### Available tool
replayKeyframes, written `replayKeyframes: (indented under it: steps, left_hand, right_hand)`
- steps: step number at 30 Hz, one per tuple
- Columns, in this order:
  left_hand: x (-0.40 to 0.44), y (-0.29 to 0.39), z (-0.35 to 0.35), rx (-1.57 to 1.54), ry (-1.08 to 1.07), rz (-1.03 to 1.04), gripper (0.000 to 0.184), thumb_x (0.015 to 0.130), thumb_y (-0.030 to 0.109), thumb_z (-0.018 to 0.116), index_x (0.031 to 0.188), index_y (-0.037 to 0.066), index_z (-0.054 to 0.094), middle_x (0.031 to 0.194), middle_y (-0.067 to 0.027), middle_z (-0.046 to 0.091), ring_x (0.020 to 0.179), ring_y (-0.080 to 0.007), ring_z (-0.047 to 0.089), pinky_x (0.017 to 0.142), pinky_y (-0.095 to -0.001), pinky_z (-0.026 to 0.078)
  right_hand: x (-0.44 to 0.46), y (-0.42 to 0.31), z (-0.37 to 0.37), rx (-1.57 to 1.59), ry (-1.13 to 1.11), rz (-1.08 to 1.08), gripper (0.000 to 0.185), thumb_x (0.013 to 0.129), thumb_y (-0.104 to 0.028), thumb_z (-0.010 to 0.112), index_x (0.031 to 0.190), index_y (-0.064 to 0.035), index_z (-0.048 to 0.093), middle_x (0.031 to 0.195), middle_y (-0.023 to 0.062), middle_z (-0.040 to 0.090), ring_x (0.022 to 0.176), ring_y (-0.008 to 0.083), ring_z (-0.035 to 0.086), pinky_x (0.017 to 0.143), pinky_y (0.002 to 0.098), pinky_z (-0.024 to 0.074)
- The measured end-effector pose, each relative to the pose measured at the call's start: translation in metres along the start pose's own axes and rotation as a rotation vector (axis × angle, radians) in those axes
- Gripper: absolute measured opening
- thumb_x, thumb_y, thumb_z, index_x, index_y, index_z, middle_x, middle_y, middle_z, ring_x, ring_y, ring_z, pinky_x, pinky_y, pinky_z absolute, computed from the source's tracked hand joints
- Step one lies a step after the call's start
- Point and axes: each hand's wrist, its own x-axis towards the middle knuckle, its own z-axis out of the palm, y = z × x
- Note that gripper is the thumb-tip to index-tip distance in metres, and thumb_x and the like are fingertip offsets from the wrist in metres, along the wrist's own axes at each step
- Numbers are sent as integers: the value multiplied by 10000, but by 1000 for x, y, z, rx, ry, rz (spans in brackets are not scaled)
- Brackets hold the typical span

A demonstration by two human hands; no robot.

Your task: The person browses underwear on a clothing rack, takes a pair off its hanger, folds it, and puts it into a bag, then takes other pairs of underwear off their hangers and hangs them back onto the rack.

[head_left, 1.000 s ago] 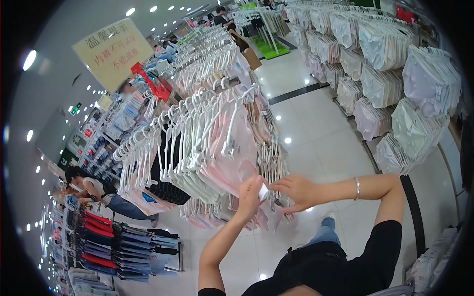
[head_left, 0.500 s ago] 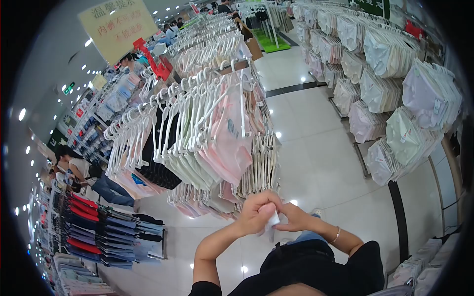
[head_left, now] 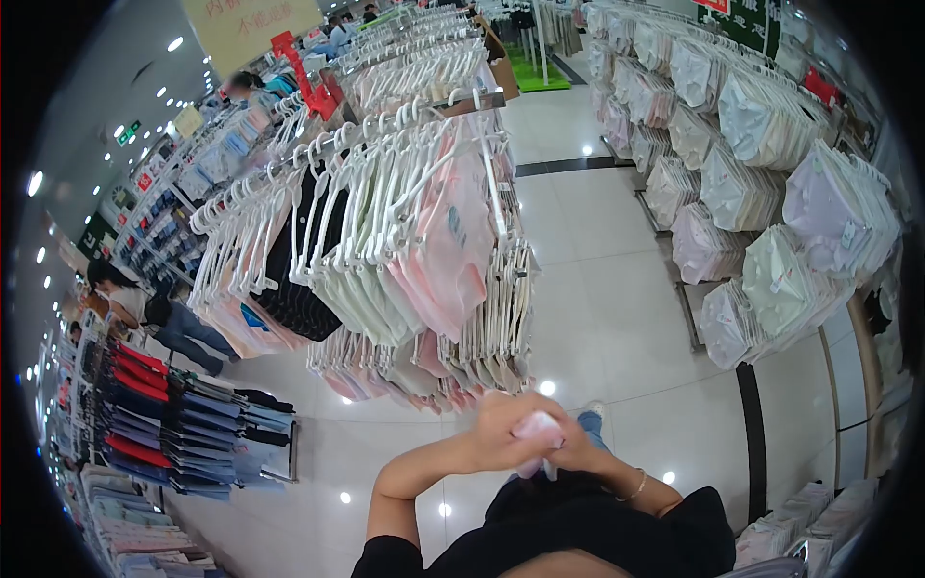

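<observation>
In front of my waist, both hands come together around a small, crumpled, pale pink-and-white soft piece (head_left: 540, 428); it looks like cloth, but its exact kind cannot be made out. My left hand (head_left: 498, 432) is closed over it from one side, fingers curled. From the other side my right hand (head_left: 578, 449) closes on it, with most of its fingers hidden. A bit of the piece hangs below the hands. Just beyond them is a rack of underwear on white hangers, with pink briefs (head_left: 453, 246), pale green ones (head_left: 361, 299) and a black pair (head_left: 310, 255).
Rows of pale briefs (head_left: 771, 289) hang on a wall display to the right. At left stands a rack of red and dark garments (head_left: 183, 414), with a person (head_left: 154, 313) behind it. A tiled aisle (head_left: 588, 299) runs between the displays. A yellow sign (head_left: 251, 29) hangs above.
My hands have moved slightly down and right, and more of the pink-and-white piece shows between them. The view has tilted, and a foot now shows more clearly below.
</observation>
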Motion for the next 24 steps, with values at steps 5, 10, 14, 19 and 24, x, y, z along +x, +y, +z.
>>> replayKeyframes:
  steps: [5, 10, 14, 19, 24]
  left_hand:
    - [-10, -3, -13, 60, 257, -285, 218, 808, 136, 374, 730, -16, 509, 533, -79, 524, 443, -141, 512, 428, -236, 400]
    - [-20, -14, -27, 474, 655, 33, 259, 824, 156, 351, 692, -12, 497, 545, -59, 506, 469, -93, 472, 435, -228, 371]
    - [-12, -3, -39, 131, 728, -166, 266, 827, 187, 365, 694, -3, 495, 596, -18, 488, 509, -54, 410, 472, -186, 335]
    - [-12, -6, -48, -156, 579, -262, 273, 811, 239, 416, 703, 2, 497, 636, 5, 485, 547, -33, 401, 498, -165, 328]
    - [-7, -11, -58, -264, 310, -400, 249, 689, 233, 580, 733, -2, 509, 630, 9, 495, 556, -25, 420, 496, -157, 343]
  right_hand:
    - [-4, -14, -15, -29, 156, 5, 311, 605, -37, 589, 898, -19, 488, 762, 68, 538, 696, 124, 518, 608, 235, 404]
    - [1, -28, -30, 161, 408, 31, 308, 659, -46, 561, 952, -18, 468, 710, 47, 546, 643, 75, 510, 562, 196, 399]
    - [15, -49, -44, -74, 310, 38, 139, 714, -67, 504, 832, 7, 515, 683, 64, 553, 583, 73, 498, 535, 186, 394]
    - [29, -47, -47, -217, 528, -225, 130, 752, -108, 479, 773, 13, 521, 636, 49, 527, 571, 66, 468, 503, 183, 363]
    - [17, -49, -57, 89, 422, 70, 154, 775, -138, 463, 774, 7, 517, 637, 0, 495, 567, 45, 425, 508, 171, 344]
